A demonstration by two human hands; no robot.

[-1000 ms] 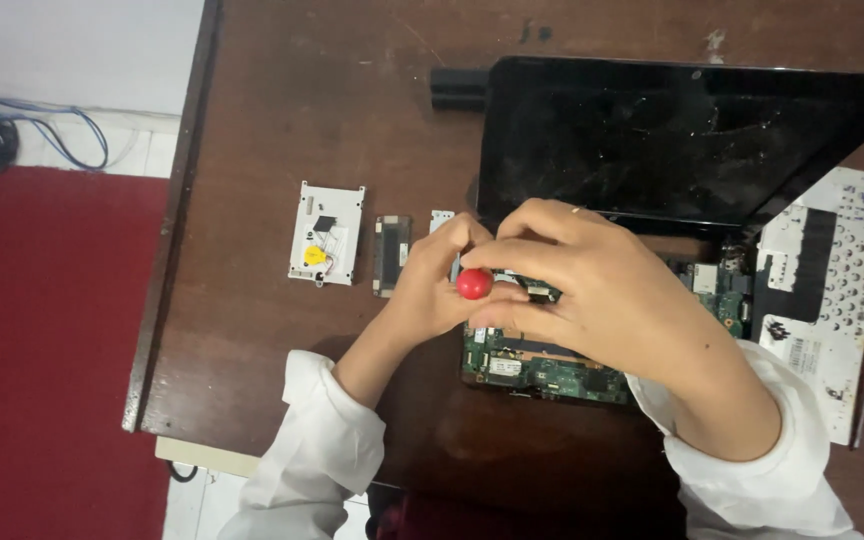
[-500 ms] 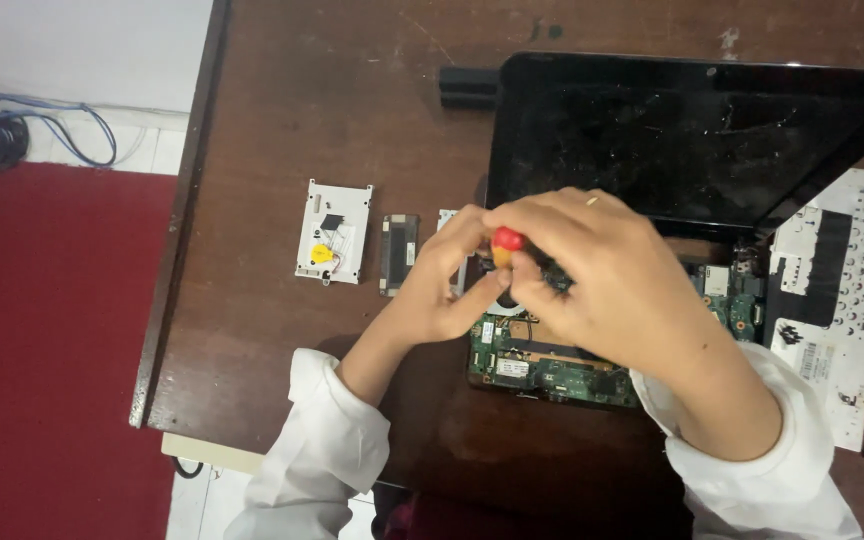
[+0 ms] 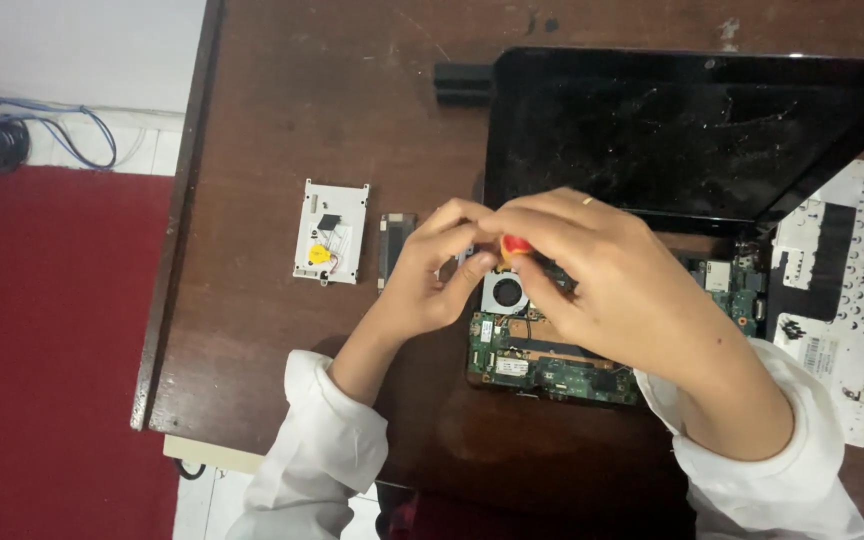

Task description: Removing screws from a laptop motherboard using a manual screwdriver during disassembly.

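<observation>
White cover plate point(image 3: 330, 231) lying at 9 o'clock, out of way. My left hand point(image 3: 432, 272) steadying board, fingers curled. My right hand point(image 3: 602, 280) pinching red-handled screwdriver point(image 3: 514, 245) upright over green motherboard point(image 3: 552, 360), beside fan point(image 3: 503, 293).

Two bare hands in view, no gloves on either. The left hand point(image 3: 432, 275) comes out of a white long sleeve point(image 3: 322, 440), loose and creased, its cuff bunched and turned back around the forearm. The right hand point(image 3: 612, 290) wears a thin gold-coloured ring point(image 3: 588, 201) on one of its fingers. Its sleeve point(image 3: 782, 480) is the same white cloth, wide at the cuff, folded in soft wrinkles. Both sleeves look like one white coat.
</observation>
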